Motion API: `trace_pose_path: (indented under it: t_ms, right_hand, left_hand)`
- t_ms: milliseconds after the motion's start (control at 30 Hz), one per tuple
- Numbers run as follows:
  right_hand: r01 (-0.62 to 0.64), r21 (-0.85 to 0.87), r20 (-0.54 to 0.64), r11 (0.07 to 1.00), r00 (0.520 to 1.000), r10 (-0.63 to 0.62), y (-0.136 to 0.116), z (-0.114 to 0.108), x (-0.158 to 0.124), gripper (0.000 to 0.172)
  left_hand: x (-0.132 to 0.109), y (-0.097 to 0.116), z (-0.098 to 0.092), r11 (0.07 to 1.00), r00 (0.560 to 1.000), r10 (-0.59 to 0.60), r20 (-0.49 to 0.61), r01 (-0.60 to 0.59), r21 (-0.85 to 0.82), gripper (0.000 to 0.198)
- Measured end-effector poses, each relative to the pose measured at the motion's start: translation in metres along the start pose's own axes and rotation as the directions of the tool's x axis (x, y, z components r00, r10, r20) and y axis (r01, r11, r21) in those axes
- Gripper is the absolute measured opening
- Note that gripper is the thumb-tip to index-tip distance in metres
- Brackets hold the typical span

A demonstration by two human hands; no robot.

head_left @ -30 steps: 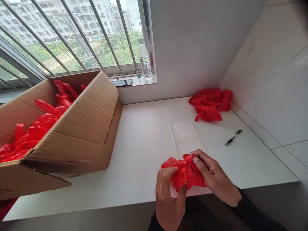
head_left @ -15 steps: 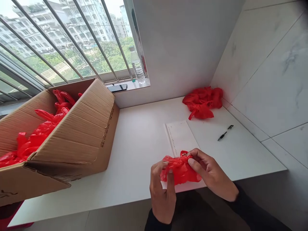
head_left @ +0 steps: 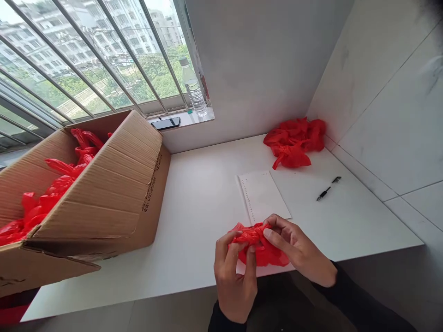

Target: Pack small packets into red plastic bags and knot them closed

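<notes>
A crumpled red plastic bag [head_left: 265, 249] is held over the near edge of the white table [head_left: 204, 203]. My left hand [head_left: 233, 274] pinches its left side with thumb and fingers closed on the plastic. My right hand [head_left: 297, 251] grips its upper right part, fingers curled round it. A white sheet of paper [head_left: 261, 196] lies just beyond the hands, partly under the bag.
A large tilted cardboard box [head_left: 104, 203] filled with red bags [head_left: 51, 189] stands at the left. A pile of red bags [head_left: 294, 140] lies in the far right corner. A black pen [head_left: 327, 189] rests by the tiled wall. A water bottle [head_left: 192, 87] and phone [head_left: 166, 123] sit on the windowsill.
Both hands have squeezed the red bag into a tighter bundle, the left fingers curling further over it. The view shifted slightly.
</notes>
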State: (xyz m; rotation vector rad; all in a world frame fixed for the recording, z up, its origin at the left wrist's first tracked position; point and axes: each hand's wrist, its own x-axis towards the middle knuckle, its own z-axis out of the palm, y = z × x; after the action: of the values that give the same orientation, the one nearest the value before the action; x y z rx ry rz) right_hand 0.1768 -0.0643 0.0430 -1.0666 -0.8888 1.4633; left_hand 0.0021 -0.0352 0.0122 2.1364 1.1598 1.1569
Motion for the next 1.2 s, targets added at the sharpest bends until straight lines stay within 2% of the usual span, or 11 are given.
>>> trace_pose_path:
  t_ms: [133, 333, 467, 600, 733, 833, 900, 967, 1033, 1133, 1200]
  right_hand:
    - [0.014, -0.179, -0.1, 0.984, 0.994, -0.033, 0.004, -0.005, -0.001, 0.03]
    - [0.02, -0.426, -0.237, 0.904, 0.962, -0.134, 0.019, -0.036, 0.001, 0.028]
    - [-0.037, -0.484, -0.358, 0.875, 0.92, -0.159, 0.026, -0.053, 0.003, 0.028]
    - [-0.063, -0.428, -0.375, 0.902, 0.92, -0.113, 0.026, -0.043, 0.001, 0.027]
    - [-0.04, -0.322, -0.346, 0.946, 0.935, -0.078, 0.028, -0.03, 0.0, 0.028]
    - [-0.045, -0.291, -0.326, 0.956, 0.944, -0.054, 0.031, -0.026, -0.001, 0.028]
    - [-0.042, -0.28, -0.322, 0.959, 0.945, -0.053, 0.033, -0.026, -0.003, 0.027]
    - [-0.024, -0.289, -0.332, 0.957, 0.94, -0.076, 0.036, -0.026, -0.005, 0.028]
    - [-0.017, -0.311, -0.365, 0.95, 0.925, -0.103, 0.038, -0.025, -0.007, 0.03]
    - [-0.013, -0.3, -0.451, 0.954, 0.883, -0.13, 0.04, -0.022, -0.008, 0.033]
    - [-0.027, -0.274, -0.519, 0.961, 0.846, -0.124, 0.043, -0.021, -0.007, 0.038]
  left_hand:
    - [-0.002, 0.003, -0.006, 1.0, 1.0, 0.01, 0.011, -0.01, 0.013, 0.014]
    - [-0.024, -0.004, -0.022, 0.987, 0.988, -0.157, 0.008, 0.157, -0.029, 0.021]
    - [-0.033, -0.022, -0.039, 0.943, 0.942, -0.333, -0.042, 0.334, 0.007, 0.026]
    - [-0.039, -0.037, -0.046, 0.898, 0.906, -0.424, 0.008, 0.421, -0.126, 0.024]
    - [-0.042, -0.05, -0.028, 0.925, 0.925, -0.346, 0.155, 0.364, -0.108, 0.063]
    - [-0.033, -0.056, -0.007, 0.994, 0.965, -0.099, 0.241, 0.105, -0.009, 0.069]
    - [-0.02, -0.055, 0.004, 0.996, 0.95, 0.087, 0.301, -0.093, 0.005, 0.071]
    - [-0.007, -0.052, 0.011, 0.975, 0.915, 0.212, 0.343, -0.221, -0.014, 0.064]
    - [0.004, -0.048, 0.014, 0.96, 0.894, 0.274, 0.354, -0.276, -0.045, 0.046]
    - [0.015, -0.042, 0.01, 0.972, 0.917, 0.235, 0.323, -0.229, -0.057, 0.017]
    - [0.021, -0.038, 0.001, 0.99, 0.946, 0.144, 0.29, -0.134, -0.053, 0.01]
